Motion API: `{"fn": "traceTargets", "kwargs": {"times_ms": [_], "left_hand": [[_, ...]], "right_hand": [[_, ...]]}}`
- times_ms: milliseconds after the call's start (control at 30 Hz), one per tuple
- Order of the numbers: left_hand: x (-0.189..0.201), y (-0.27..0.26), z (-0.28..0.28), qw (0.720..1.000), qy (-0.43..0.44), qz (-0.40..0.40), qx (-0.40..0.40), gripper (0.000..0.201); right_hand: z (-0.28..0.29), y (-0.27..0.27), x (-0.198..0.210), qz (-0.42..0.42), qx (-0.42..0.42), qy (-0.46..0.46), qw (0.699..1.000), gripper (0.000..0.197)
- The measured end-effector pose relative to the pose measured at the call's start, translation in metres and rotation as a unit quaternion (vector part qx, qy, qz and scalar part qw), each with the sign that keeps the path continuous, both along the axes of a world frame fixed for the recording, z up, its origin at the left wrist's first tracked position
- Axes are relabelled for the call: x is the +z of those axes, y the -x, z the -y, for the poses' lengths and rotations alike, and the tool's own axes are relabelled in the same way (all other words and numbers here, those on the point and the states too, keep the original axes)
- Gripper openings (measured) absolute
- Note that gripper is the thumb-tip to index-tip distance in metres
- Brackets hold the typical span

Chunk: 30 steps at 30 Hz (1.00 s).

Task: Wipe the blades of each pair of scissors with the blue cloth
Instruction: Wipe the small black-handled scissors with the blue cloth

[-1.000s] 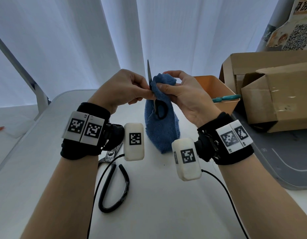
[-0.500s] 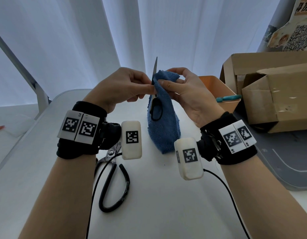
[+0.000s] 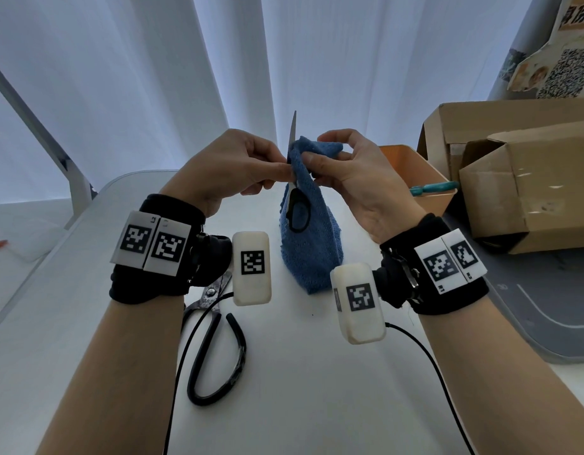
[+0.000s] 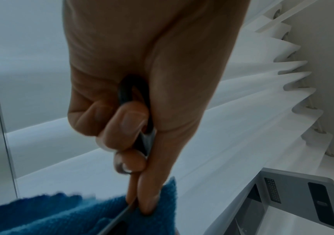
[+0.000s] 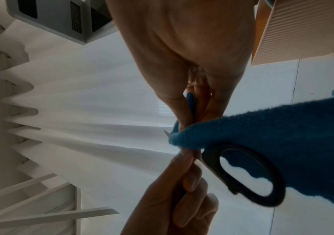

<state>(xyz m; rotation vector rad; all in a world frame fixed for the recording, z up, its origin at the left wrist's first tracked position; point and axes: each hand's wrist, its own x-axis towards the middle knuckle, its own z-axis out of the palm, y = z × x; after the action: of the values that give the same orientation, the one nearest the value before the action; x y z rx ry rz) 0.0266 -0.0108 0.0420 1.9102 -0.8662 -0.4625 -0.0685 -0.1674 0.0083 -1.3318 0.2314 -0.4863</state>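
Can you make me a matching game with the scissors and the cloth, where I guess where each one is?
Things:
1. blue cloth
2. small black-handled scissors
3. big scissors
4. teal-handled scissors

Places:
A. lying flat on the white table
B. sticking out of the orange bin
C. held up in the left hand, blade pointing up
D. pinched by the right hand, hanging down

Pairs: 1-D, 2-C, 3-A, 4-B
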Motion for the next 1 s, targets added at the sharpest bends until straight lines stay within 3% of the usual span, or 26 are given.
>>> {"fn": "traceTargets", "kwargs": {"times_ms": [600, 1000], "left_hand": [[0.000, 0.000, -0.002, 1.000, -0.013, 0.004, 0.006, 0.017], [0.005, -0.015, -0.020, 0.998, 0.025, 0.008, 0.053, 0.020]], "right_hand": [[-0.001, -0.003, -0.002, -0.017, 0.014, 0.019, 1.000, 0.036], [0.012, 0.001, -0.002, -0.010, -0.081, 0.017, 0.997, 0.007]]}}
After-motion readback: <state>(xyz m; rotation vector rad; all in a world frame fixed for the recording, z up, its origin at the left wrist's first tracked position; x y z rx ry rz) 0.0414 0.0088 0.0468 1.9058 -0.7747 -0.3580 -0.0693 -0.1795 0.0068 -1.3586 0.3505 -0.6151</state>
